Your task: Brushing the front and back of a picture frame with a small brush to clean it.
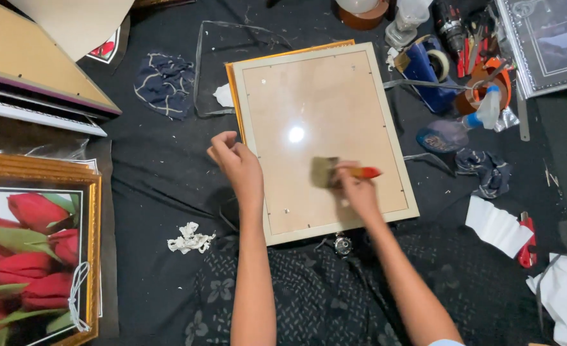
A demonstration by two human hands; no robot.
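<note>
Nearest the camera the person's lap, in dark patterned cloth [309, 301], fills the lower middle, and both bare forearms reach out from it to a pale frame [399, 186] lying flat on the black sheet [155, 186]. The right hand [359, 191] is closed around the orange handle of a brush [334, 172], whose bristles rest flat on the glass [309, 115] near the lower middle of the frame. The left hand [237, 163] is loosely curled, fingers bent onto the frame's left edge and holding nothing else; it appears to steady the frame. To brush well, in judgement, the strokes should run long and one way, toward an edge, so that dust leaves the glass instead of being pushed about, and pressure should stay light, since glass in a thin frame will flex and scratch. The left hand should keep bearing down on the rim, not on the pane, to stop the frame from sliding on the cloth. A lamp's bright glare sits in the middle of the glass and may hide specks there. A scrap of crumpled white paper [190, 238] lies near the left elbow; a gold-framed tulip picture [36, 256] lies at the left. Farther off, tape rolls [440, 63] and a spray bottle [485, 109] crowd the upper right.
</note>
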